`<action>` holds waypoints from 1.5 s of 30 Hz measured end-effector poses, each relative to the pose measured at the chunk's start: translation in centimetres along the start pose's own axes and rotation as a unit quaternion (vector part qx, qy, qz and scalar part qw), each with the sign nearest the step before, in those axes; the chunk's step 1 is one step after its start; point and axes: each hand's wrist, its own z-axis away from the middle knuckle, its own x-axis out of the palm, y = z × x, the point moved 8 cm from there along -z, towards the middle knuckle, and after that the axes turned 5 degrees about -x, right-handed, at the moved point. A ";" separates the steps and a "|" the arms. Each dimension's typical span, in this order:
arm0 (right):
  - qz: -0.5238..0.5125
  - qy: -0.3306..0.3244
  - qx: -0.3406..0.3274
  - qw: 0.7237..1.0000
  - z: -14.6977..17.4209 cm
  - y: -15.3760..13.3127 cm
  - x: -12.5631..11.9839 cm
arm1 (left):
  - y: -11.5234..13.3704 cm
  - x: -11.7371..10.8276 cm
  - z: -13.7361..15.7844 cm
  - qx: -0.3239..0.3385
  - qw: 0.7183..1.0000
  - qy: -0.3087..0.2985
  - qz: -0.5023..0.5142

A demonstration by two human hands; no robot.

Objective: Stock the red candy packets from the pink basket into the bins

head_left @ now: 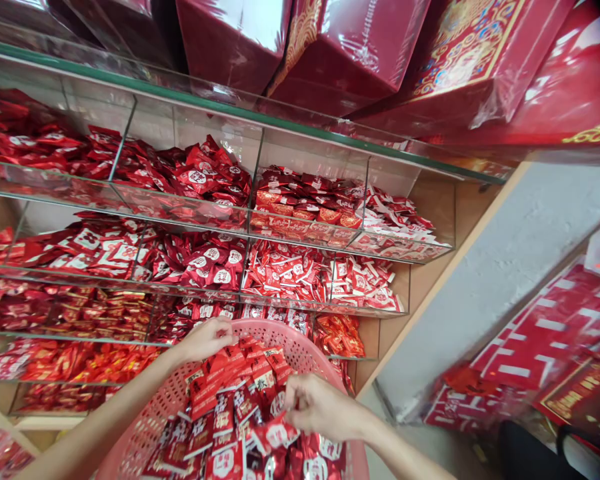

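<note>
A pink perforated plastic basket point(314, 351) is heaped with small red wrapped packets point(225, 420) bearing white and dark printed characters. My left hand point(207, 340) is closed at the basket's far left rim, with its fingers curled over the edge. Over the right side of the heap, my right hand point(323, 405) has its fingers and thumb pinched on a red packet point(275, 433) with a white label. The lower part of the basket runs out of view at the bottom.
Glass-fronted shelves point(180, 220) hold several divided bins of red packets behind the basket. Large dark red gift boxes point(350, 53) stand on the glass top shelf. To the right are a pale wall point(480, 267), red packages point(540, 333) and a black object point(525, 453).
</note>
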 end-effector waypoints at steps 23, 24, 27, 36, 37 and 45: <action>0.146 0.303 -0.007 0.941 -5.8 -1.7 -13.7 | -0.2 -0.2 0.4 -0.031 0.999 0.014 0.031; 0.174 0.348 0.012 0.921 -6.0 -1.4 -15.6 | -0.2 -0.2 0.5 -0.032 0.999 0.011 0.034; 0.255 0.402 0.069 0.877 -6.7 -0.4 -19.0 | -0.2 -0.1 0.5 -0.036 0.998 0.005 0.046; 0.318 0.384 0.128 0.857 -9.7 1.0 -19.2 | 0.4 -0.4 0.7 -0.036 0.999 0.007 0.038; 0.317 0.385 0.125 0.857 -9.9 1.1 -19.2 | 0.3 -0.4 0.7 -0.036 0.999 0.008 0.040; 0.274 0.435 0.056 0.856 -8.8 0.4 -19.6 | 0.1 -0.4 0.7 -0.039 0.998 0.000 0.043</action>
